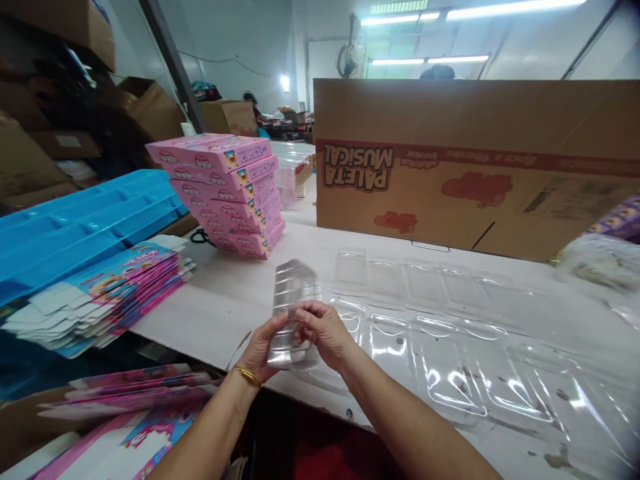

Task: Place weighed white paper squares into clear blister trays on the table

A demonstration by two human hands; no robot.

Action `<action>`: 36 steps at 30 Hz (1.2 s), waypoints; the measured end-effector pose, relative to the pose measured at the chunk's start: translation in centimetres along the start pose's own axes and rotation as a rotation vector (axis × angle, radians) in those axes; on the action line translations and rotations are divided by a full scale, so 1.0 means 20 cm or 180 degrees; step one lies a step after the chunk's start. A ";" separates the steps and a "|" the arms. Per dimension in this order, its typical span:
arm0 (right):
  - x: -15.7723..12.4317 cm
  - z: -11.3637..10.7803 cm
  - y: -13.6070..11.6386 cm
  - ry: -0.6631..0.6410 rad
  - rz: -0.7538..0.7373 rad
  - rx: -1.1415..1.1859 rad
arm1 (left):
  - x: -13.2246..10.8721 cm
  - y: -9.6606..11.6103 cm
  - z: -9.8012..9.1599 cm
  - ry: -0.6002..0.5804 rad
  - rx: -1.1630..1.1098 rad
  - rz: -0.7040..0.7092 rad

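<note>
Both my hands hold a clear plastic blister tray [293,293] upright over the near edge of the white table [235,300]. My left hand [263,350], with a gold bangle at the wrist, grips the tray's lower left side. My right hand [325,330] pinches its right edge, fingers closed on the plastic. More clear plastic trays [450,333] lie flat in rows across the table to the right of my hands.
A stack of pink boxes [230,193] stands at the far left of the table. Flattened pink cartons [100,293] are piled left, with blue plastic trays [75,227] behind them. A large brown cardboard box [475,167] stands across the back. More pink cartons [125,400] lie below left.
</note>
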State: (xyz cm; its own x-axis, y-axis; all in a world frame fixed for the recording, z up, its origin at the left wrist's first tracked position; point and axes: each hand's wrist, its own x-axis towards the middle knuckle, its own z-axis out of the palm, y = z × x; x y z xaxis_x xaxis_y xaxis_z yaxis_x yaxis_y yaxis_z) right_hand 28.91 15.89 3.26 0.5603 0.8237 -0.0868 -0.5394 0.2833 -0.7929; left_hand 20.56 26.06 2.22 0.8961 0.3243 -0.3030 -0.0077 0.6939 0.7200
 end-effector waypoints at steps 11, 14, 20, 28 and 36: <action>0.21 0.01 0.02 0.0287 -0.0201 -0.1085 | 0.15 0.12 -0.04 0.0290 0.0555 0.0439; 0.33 -0.05 0.01 0.0701 -0.0229 -0.1265 | 0.19 0.22 -0.16 0.0555 0.0669 0.0559; 0.59 -0.27 -0.12 0.1119 -0.0085 -0.2215 | 0.13 0.31 -0.34 0.0890 0.0907 0.0551; 0.62 -0.45 -0.15 0.1346 -0.0427 -0.4524 | 0.04 0.30 -0.31 0.0854 0.1145 0.0496; 0.72 -0.49 -0.06 0.0687 -0.0189 -0.5935 | 0.03 0.32 -0.30 0.1014 0.1189 0.0007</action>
State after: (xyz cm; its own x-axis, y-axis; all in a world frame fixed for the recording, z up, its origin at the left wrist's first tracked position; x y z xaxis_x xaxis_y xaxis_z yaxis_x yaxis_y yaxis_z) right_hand 43.87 22.61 -2.94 0.6894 0.7242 0.0152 0.6854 -0.6454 -0.3372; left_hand 18.34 34.62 2.87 0.7156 0.5464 -0.4352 0.2025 0.4340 0.8779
